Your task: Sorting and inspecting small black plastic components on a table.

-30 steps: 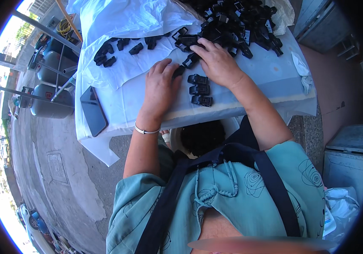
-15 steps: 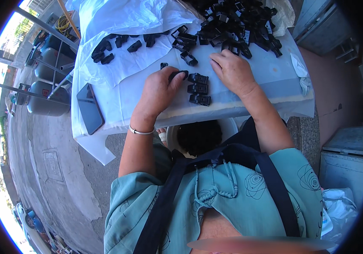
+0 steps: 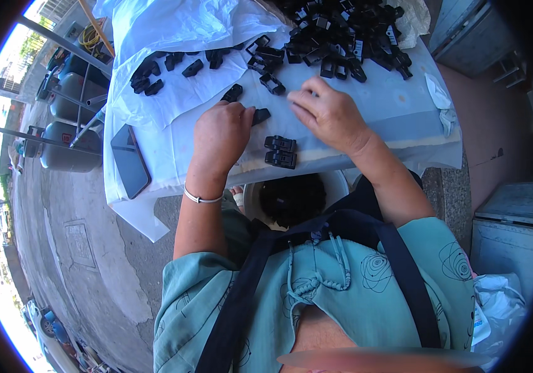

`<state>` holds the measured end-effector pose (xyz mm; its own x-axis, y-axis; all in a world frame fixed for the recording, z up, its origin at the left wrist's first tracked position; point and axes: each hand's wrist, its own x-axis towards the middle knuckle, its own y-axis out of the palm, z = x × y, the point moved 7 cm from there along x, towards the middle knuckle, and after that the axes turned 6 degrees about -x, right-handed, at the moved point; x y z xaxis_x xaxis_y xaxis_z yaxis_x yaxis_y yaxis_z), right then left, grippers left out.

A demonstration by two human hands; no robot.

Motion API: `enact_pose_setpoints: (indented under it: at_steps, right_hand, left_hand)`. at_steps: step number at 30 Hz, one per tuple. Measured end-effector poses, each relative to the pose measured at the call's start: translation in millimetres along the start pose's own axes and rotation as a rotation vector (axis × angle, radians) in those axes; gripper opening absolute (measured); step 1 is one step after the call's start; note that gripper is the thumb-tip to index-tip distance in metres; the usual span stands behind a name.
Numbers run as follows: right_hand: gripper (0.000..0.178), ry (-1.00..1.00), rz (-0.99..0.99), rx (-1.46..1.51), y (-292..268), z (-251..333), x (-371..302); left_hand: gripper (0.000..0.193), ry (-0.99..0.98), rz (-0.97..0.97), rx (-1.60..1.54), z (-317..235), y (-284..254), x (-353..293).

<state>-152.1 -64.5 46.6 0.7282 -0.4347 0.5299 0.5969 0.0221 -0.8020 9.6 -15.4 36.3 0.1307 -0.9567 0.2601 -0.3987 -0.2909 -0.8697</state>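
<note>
Near the table's (image 3: 182,155) front edge, two black parts (image 3: 280,151) are lined up. Beyond, a third black part (image 3: 261,116) is pinched by the left hand (image 3: 222,132); whether the right hand's (image 3: 338,119) bent fingertips meet cannot be told. Farther off, a black heap (image 3: 341,37) is seen.

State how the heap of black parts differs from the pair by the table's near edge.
The heap lies at the far side of the table; the pair lies by its near edge. The heap is a jumble of many parts; the pair is just two, neatly aligned. Both look black.
</note>
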Motion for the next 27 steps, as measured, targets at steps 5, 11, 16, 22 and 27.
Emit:
enact_pose_setpoints:
  at_steps: [5, 11, 16, 22, 27]
  right_hand:
    - [0.026, 0.097, -0.070, -0.244, 5.0, -22.8, -5.9]
    - [0.030, 0.089, -0.048, -0.328, -5.6, -14.4, -7.5]
    - [0.034, 0.204, 0.180, -0.184, 5.7, -23.2, -9.5]
    - [0.034, 0.203, 0.042, 0.042, 2.2, -19.8, -7.0]
    - [0.034, 0.054, -0.001, 0.223, 13.0, 4.2, -1.6]
  left_hand:
    - [0.023, 0.139, -0.079, -0.320, -8.3, -9.0, -1.9]
    - [0.034, 0.259, 0.183, -0.314, -15.1, -3.0, -5.6]
    - [0.035, 0.263, 0.152, -0.262, -16.6, 2.8, -7.8]
    - [0.034, 0.275, 0.122, -0.335, -16.6, 13.8, 0.3]
    - [0.034, 0.134, 0.140, -0.426, -5.9, 21.8, 5.0]
